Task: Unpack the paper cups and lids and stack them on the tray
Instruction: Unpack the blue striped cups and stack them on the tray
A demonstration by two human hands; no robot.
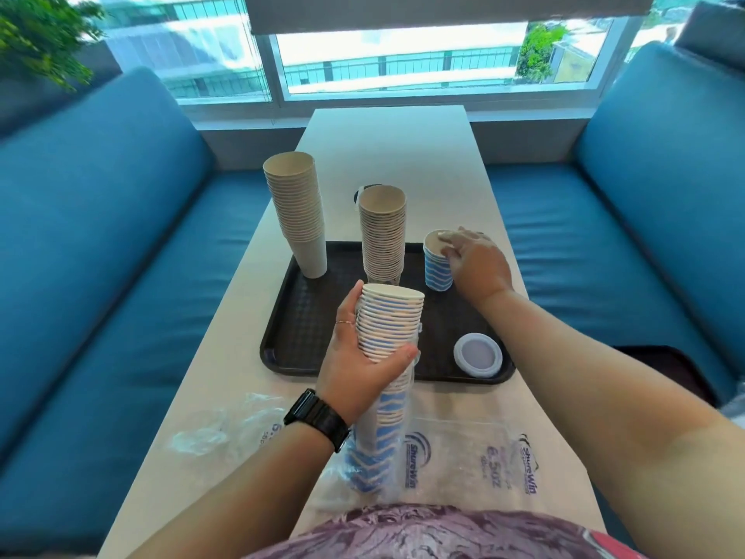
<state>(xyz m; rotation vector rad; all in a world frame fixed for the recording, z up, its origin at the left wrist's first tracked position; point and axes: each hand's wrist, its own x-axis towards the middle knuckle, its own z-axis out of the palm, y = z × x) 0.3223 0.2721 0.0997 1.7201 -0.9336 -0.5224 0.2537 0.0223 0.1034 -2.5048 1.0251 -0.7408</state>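
Three cup stacks along the tray back — lid front-right, wrappers before it.

1. A clear plastic bag lying flat on the table carries the brand "ShureWin" twice, once near each side.
2. Between them the same bag shows "6.5oz"; the smaller print below is too blurred to read.

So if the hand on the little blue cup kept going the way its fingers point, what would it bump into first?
Probably the brown cup stack in the middle of the tray. The right hand points left across the small blue cup, though depth is hard to judge.
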